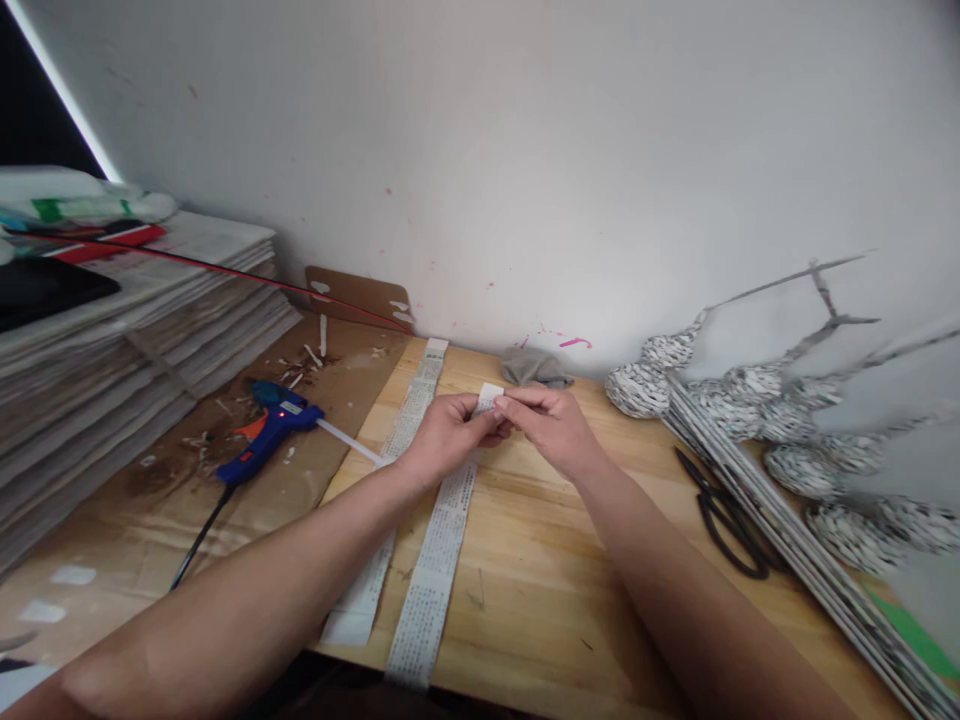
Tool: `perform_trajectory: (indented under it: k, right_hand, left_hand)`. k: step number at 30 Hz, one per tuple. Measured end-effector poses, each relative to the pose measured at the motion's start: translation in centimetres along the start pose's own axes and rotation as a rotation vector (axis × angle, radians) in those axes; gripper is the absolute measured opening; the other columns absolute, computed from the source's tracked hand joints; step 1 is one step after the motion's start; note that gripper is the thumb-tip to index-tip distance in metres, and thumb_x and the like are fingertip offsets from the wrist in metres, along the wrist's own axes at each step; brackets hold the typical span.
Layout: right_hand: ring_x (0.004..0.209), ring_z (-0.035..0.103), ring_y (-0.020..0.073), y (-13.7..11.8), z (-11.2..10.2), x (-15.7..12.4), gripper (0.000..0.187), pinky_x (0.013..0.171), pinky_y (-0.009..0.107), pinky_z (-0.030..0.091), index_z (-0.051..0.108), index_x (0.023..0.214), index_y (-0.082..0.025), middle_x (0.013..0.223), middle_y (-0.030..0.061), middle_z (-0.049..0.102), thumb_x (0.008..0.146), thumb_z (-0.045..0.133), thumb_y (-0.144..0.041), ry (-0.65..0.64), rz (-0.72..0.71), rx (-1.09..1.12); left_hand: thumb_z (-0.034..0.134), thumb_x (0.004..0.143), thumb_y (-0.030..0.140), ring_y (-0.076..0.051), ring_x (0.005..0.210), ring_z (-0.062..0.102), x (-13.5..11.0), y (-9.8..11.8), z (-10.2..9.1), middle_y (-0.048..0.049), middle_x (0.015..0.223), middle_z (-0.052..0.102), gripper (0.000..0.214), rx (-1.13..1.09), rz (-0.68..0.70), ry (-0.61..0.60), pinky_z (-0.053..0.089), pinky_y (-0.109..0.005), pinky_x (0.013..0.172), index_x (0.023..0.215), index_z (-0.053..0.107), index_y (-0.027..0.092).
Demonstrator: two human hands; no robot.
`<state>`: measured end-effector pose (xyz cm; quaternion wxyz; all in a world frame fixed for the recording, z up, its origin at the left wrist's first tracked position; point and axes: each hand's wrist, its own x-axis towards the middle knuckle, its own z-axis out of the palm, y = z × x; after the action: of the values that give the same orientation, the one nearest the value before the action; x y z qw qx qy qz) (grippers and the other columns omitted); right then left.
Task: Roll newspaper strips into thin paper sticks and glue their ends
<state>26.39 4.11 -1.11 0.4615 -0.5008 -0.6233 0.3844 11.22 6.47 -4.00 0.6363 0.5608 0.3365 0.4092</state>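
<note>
My left hand (pixel 457 432) and my right hand (pixel 544 425) meet near the middle of the wooden table, both closed on the upper end of a long newspaper strip (pixel 442 540). Fingers and thumbs pinch the paper close together, with its pale tip showing just above them. From there the strip runs down to the table's near edge. A second newspaper strip (pixel 412 405) lies flat to the left, partly hidden under my left forearm. Left of it rests a blue glue gun (pixel 270 435) with a white glue stick out of its back end and a small red light on.
Brown cardboard (pixel 300 500) with paper scraps lies at left, beside a tall stack of newspaper (pixel 195 290). A grey cloth (pixel 536 367) sits by the wall. On the right are black scissors (pixel 724 520), a bundle of paper rods (pixel 795 540) and several woven paper gourd shapes (pixel 637 390).
</note>
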Motion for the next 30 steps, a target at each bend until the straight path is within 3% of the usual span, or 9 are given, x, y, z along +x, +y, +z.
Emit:
perform_trajectory:
  k: [6,11,19,27,30]
  right_hand:
    - [0.057,0.058,0.0145,0.9,0.3,0.2,0.023,0.056,0.028,0.047,0.073,0.076,-0.017,0.065,0.0031,0.066,0.074,0.07,-0.04,0.09,0.104,0.145]
    - [0.05,0.055,0.0118,0.7,0.2,0.4,0.026,0.049,0.025,0.044,0.072,0.074,-0.016,0.061,0.002,0.066,0.068,0.075,-0.041,0.135,0.168,0.215]
    - [0.049,0.056,0.0104,0.7,0.6,0.2,0.026,0.048,0.024,0.046,0.07,0.07,-0.015,0.06,0.0008,0.066,0.062,0.081,-0.037,0.132,0.229,0.357]
    - [0.044,0.054,0.0111,0.2,0.7,0.1,0.03,0.044,0.025,0.045,0.062,0.064,-0.016,0.054,-0.0004,0.061,0.064,0.079,-0.04,0.113,0.227,0.404]
    - [0.048,0.054,0.0105,-0.3,0.3,0.0,0.027,0.047,0.024,0.046,0.066,0.071,-0.016,0.058,-0.0007,0.061,0.069,0.076,-0.041,0.022,0.208,0.343]
  left_hand:
    - [0.065,0.079,0.039,-0.014,0.073,0.064,0.0,0.0,0.1,-0.0057,0.08,0.069,0.028,0.026,0.011,-0.07,0.052,-0.028,0.072,0.083,0.068,0.012]
    - [0.071,0.074,0.037,-0.017,0.085,0.066,-0.2,0.5,0.0,-0.0078,0.09,0.07,0.032,-0.033,-0.068,-0.158,0.052,-0.032,0.079,0.094,0.065,0.013]
    - [0.072,0.072,0.043,-0.017,0.074,0.065,-0.5,0.5,0.2,-0.0087,0.082,0.07,0.036,0.045,-0.079,-0.034,0.052,-0.029,0.069,0.09,0.069,0.012]
    - [0.07,0.074,0.044,-0.015,0.072,0.063,-0.6,0.6,0.3,-0.0063,0.077,0.068,0.033,-0.042,-0.085,-0.092,0.053,-0.028,0.068,0.079,0.068,0.011]
    - [0.072,0.072,0.044,-0.015,0.07,0.064,-0.6,0.8,0.3,-0.0059,0.076,0.067,0.034,-0.097,-0.107,-0.098,0.054,-0.028,0.067,0.079,0.068,0.011]
